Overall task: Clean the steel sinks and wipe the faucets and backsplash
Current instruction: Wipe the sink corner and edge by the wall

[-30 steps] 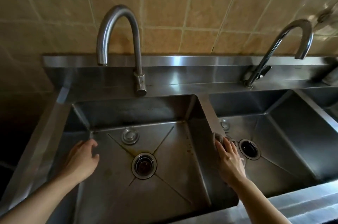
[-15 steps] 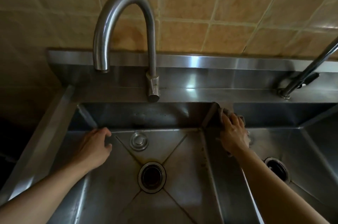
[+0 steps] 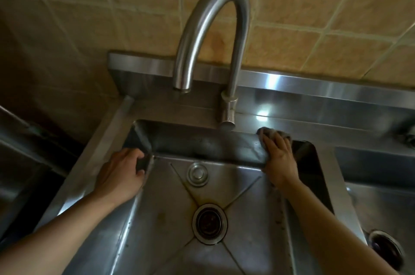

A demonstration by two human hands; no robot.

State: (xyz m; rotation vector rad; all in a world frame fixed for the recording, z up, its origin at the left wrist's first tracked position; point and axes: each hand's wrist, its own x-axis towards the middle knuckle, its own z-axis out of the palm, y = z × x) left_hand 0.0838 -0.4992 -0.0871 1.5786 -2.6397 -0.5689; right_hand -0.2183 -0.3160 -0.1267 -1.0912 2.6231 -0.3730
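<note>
- Now the right hand (image 3: 278, 155) has slid up the divider to the sink's (image 3: 157, 218) back corner, fingers pressing a grey cloth (image 3: 272, 133) onto the rim just beside the faucet (image 3: 226, 115) base.
- Left hand (image 3: 122, 172), loosely curled and holding nothing, has crept along the left wall to its far corner.
- Steel backsplash (image 3: 314, 86) gleams behind.

Stained steel sink (image 3: 157, 218) with round drain (image 3: 209, 223), gooseneck faucet (image 3: 211, 34) arched above, grey cloth (image 3: 272, 134) on rear rim

Steel sink unit (image 3: 292, 92) w/ faucet (image 3: 211, 27) (gooseneck), cloth (image 3: 272, 132) on ledge.
</note>
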